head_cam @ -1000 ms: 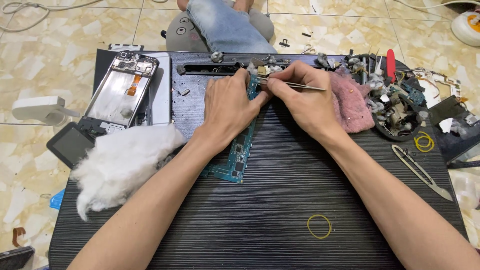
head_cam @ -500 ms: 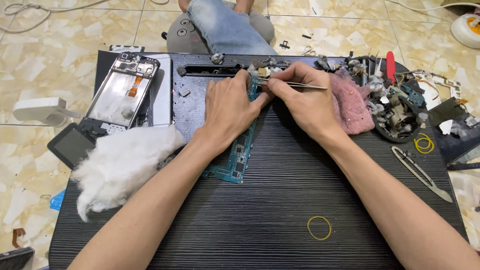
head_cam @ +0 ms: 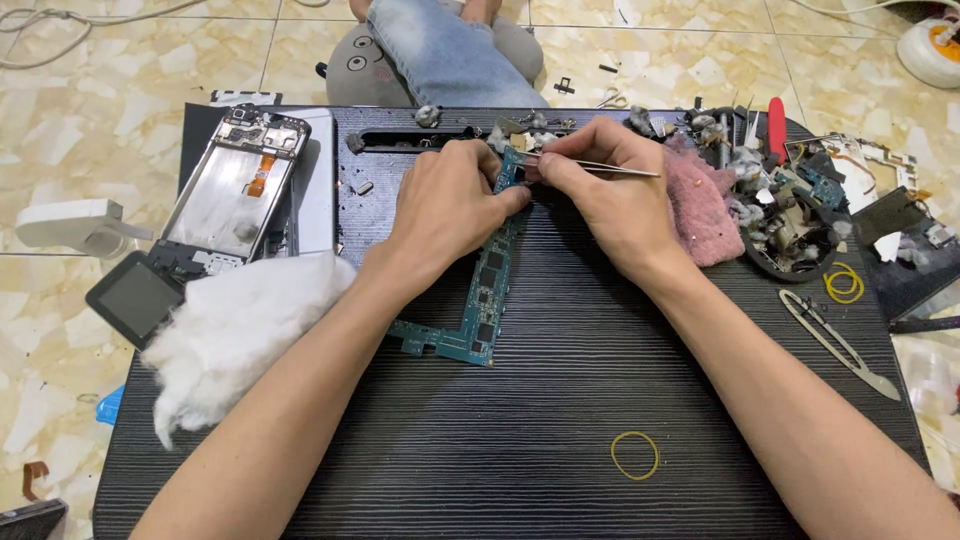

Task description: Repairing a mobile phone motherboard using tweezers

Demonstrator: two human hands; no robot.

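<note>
White fluffy cotton wadding (head_cam: pixel 235 335) lies at the left of the dark ribbed bench (head_cam: pixel 520 420), below an opened phone frame (head_cam: pixel 235 190) of bare metal with an orange flex strip; the left hand (head_cam: pixel 450 205) presses curled fingers onto the top of a long teal circuit board (head_cam: pixel 485 300), L-shaped, lying flat at mid-bench; the right hand (head_cam: pixel 605 190) has its grip closed on thin steel tweezers (head_cam: pixel 600 167), tips at the board's upper end; a pink fuzzy cloth (head_cam: pixel 700 205) sits just beside it; a yellow rubber band (head_cam: pixel 635 455) lies nearer; flat metal snips (head_cam: pixel 840 342) rest far right.
</note>
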